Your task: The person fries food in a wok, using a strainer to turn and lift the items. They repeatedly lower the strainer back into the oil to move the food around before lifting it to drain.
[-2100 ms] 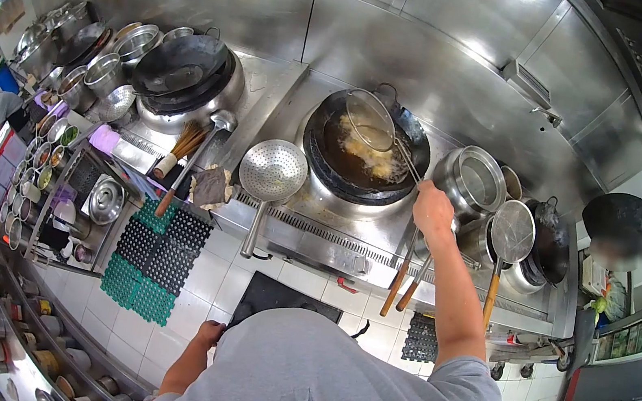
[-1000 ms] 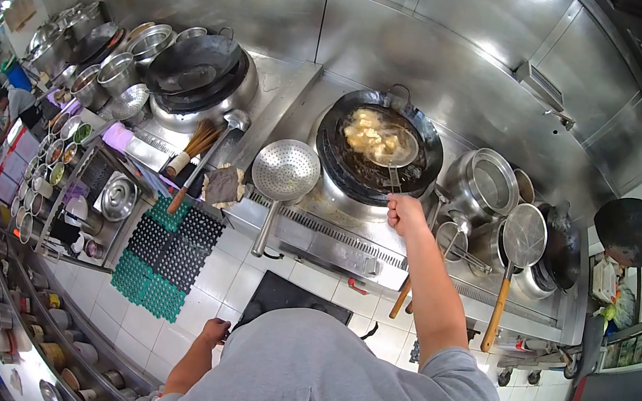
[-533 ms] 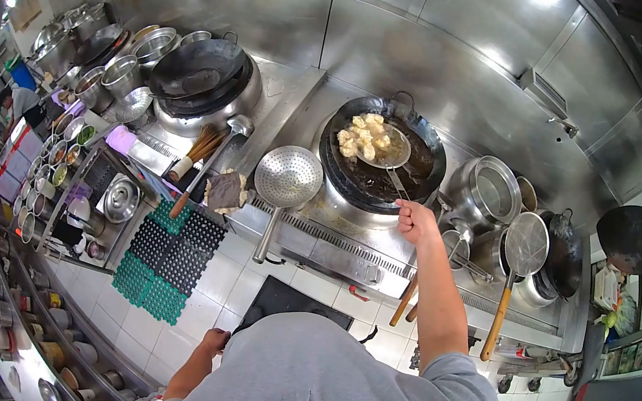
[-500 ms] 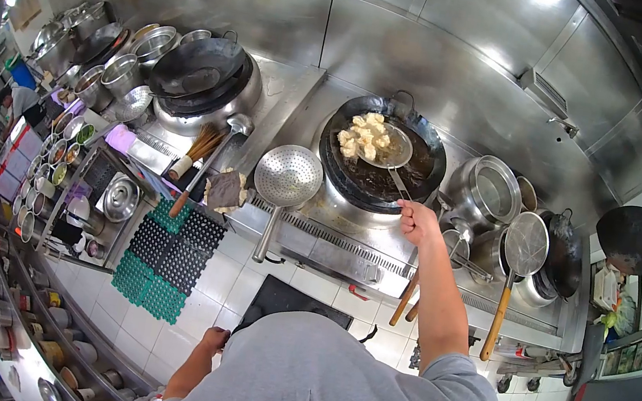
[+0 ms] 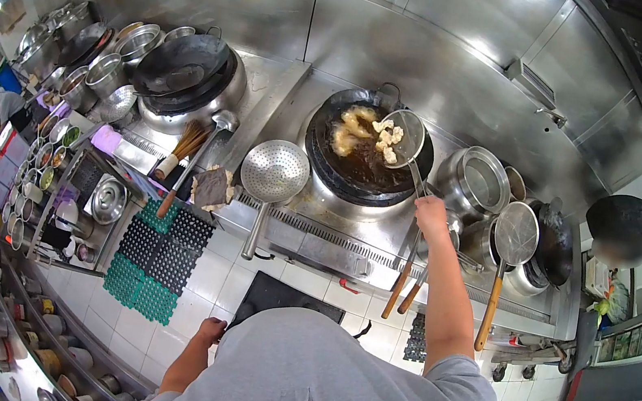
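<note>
My right hand [image 5: 431,214] is closed round the handle of a round wire strainer [image 5: 405,136]. The strainer is raised at the right side of a black wok [image 5: 364,188] and carries several pale fried pieces [image 5: 386,138]. More golden pieces [image 5: 351,128] float in dark bubbling oil on the wok's left side. Down by my waist at the lower left is my left hand [image 5: 211,330], its fingers curled; whether it holds anything is too small to tell. A perforated ladle [image 5: 275,172] rests on the stove edge left of the wok.
Stacked woks [image 5: 181,66] and a bamboo brush [image 5: 184,147] are at the left. Right of the wok stand metal pots [image 5: 484,180], another mesh strainer [image 5: 517,233] and wooden-handled tools. A hanging wok [image 5: 623,230] is farther right. Another person [image 5: 8,106] is at the far left.
My right hand has swung the strainer from the middle of the wok to its right side and lifted it. Some pieces now lie on its mesh. The whole view has shifted slightly.
</note>
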Motion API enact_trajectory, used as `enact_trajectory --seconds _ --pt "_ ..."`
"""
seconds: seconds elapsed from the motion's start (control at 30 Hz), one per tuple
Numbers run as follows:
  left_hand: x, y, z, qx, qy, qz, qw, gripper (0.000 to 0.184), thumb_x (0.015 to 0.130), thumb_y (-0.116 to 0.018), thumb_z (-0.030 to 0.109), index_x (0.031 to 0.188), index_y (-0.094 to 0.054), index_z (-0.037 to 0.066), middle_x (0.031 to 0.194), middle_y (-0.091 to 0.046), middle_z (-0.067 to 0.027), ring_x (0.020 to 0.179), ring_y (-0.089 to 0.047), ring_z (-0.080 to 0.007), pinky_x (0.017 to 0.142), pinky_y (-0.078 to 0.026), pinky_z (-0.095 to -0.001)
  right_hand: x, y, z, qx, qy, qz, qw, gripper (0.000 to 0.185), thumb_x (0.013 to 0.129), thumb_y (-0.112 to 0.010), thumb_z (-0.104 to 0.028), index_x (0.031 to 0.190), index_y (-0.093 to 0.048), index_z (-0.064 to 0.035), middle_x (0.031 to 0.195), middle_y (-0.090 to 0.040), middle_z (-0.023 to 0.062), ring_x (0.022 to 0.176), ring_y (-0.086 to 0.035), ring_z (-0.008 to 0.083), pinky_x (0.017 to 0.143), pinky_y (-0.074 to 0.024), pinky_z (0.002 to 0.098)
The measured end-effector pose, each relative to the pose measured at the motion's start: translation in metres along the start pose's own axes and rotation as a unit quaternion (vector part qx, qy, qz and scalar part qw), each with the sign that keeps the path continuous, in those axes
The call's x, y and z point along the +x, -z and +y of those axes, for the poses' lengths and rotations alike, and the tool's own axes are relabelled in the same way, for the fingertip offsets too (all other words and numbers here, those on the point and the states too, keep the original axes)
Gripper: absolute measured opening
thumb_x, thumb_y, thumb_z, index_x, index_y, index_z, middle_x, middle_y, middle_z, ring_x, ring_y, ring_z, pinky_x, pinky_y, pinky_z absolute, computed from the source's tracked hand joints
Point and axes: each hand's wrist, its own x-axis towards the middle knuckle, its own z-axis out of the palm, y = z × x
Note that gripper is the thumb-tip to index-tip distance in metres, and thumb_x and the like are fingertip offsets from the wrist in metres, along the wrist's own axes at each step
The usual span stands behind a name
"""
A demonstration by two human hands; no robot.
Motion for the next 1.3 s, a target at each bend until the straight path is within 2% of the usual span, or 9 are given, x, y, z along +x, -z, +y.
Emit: enact_trajectory --seconds 0.07,0.1,0.17,0.73,0.93,1.1,1.17,1.2,1.3 --pt "0.000 0.001 0.002 -0.009 0.003 0.003 1.000 0.036 0.096 -0.067 0.026 0.117 -0.066 -0.002 0.083 -0.070 -0.0114 0.064 -0.066 -0.0222 0.054 -0.058 -0.0386 0.010 -0.002 0.011 -0.194 0.102 0.082 0.972 0.028 0.097 -0.055 -0.018 0.104 -0.072 0.0030 0.095 -0.074 0.0246 0.088 -0.073 0.0381 0.079 -0.0550 0.0463" --pt "0.000 0.001 0.002 -0.013 0.004 0.005 1.000 0.035 0.096 -0.067 0.026 0.117 -0.066 -0.002 0.084 -0.070 -0.0119 0.064 -0.067 -0.0224 0.054 -0.058 -0.0385 0.008 -0.002 0.007 -0.195 0.102 0.082 0.972 0.028 0.097 -0.055 -0.018 0.104 -0.072 0.0030 0.095 -0.074 0.0246 0.088 -0.073 0.0381 0.079 -0.0550 0.0463" --pt "0.001 0.002 -0.001 -0.018 0.006 0.007 1.000 0.035 0.096 -0.067 0.026 0.116 -0.066 -0.002 0.085 -0.071 -0.0124 0.065 -0.067 -0.0225 0.054 -0.058 -0.0384 -0.005 -0.004 -0.015 -0.297 0.070 0.103 0.947 0.031 0.096 -0.050 -0.018 0.109 -0.072 0.0005 0.109 -0.072 0.0292 0.111 -0.068 0.0441 0.095 -0.0522 0.0509" --pt "0.023 -0.007 -0.032 -0.041 -0.032 0.022 0.998 0.035 0.094 -0.068 0.026 0.110 -0.070 -0.005 0.083 -0.072 -0.0137 0.061 -0.068 -0.0229 0.047 -0.054 -0.0369 -0.078 0.004 -0.090 -0.459 0.133 0.116 0.871 0.024 0.093 -0.050 -0.009 0.107 -0.067 0.0002 0.101 -0.073 0.0293 0.098 -0.071 0.0457 0.087 -0.0555 0.0536" --pt "0.000 0.000 -0.020 -0.042 -0.003 0.018 0.999 0.036 0.095 -0.067 0.026 0.114 -0.067 -0.005 0.084 -0.072 -0.0141 0.063 -0.068 -0.0241 0.052 -0.058 -0.0393 -0.030 0.029 -0.064 -0.387 0.128 0.162 0.899 0.025 0.095 -0.055 -0.016 0.112 -0.069 -0.0057 0.105 -0.072 0.0272 0.106 -0.067 0.0461 0.091 -0.0525 0.0543" --pt "-0.007 0.003 -0.021 -0.081 0.002 0.028 0.996 0.036 0.096 -0.067 0.026 0.116 -0.066 -0.004 0.084 -0.071 -0.0137 0.064 -0.068 -0.0244 0.056 -0.060 -0.0409 0.024 0.039 -0.031 -0.355 0.089 0.146 0.919 0.027 0.099 -0.053 -0.020 0.113 -0.067 -0.0014 0.106 -0.071 0.0279 0.112 -0.065 0.0462 0.094 -0.0504 0.0542" --pt "-0.008 0.005 -0.026 -0.045 0.011 0.017 0.999 0.035 0.096 -0.066 0.025 0.116 -0.066 -0.003 0.085 -0.070 -0.0136 0.065 -0.068 -0.0246 0.056 -0.061 -0.0409 0.079 0.038 0.026 -0.301 0.204 0.160 0.918 0.023 0.098 -0.055 -0.018 0.108 -0.067 -0.0001 0.091 -0.072 0.0238 0.087 -0.072 0.0395 0.071 -0.0544 0.0495" --pt "-0.011 0.004 -0.027 -0.045 0.011 0.018 0.999 0.035 0.096 -0.066 0.025 0.116 -0.066 -0.003 0.085 -0.070 -0.0136 0.065 -0.068 -0.0246 0.056 -0.061 -0.0409 0.097 0.029 0.043 -0.300 0.205 0.160 0.918 0.023 0.098 -0.055 -0.018 0.108 -0.067 -0.0001 0.091 -0.072 0.0238 0.087 -0.072 0.0395 0.071 -0.0544 0.0495" --pt "-0.015 0.002 -0.029 -0.049 0.016 0.015 0.999 0.035 0.096 -0.066 0.025 0.116 -0.066 -0.003 0.084 -0.070 -0.0134 0.066 -0.068 -0.0246 0.055 -0.060 -0.0404 0.111 0.013 0.052 -0.104 0.070 0.057 0.990 0.020 0.096 -0.058 -0.015 0.104 -0.068 0.0005 0.083 -0.072 0.0194 0.079 -0.072 0.0332 0.069 -0.0547 0.0446"
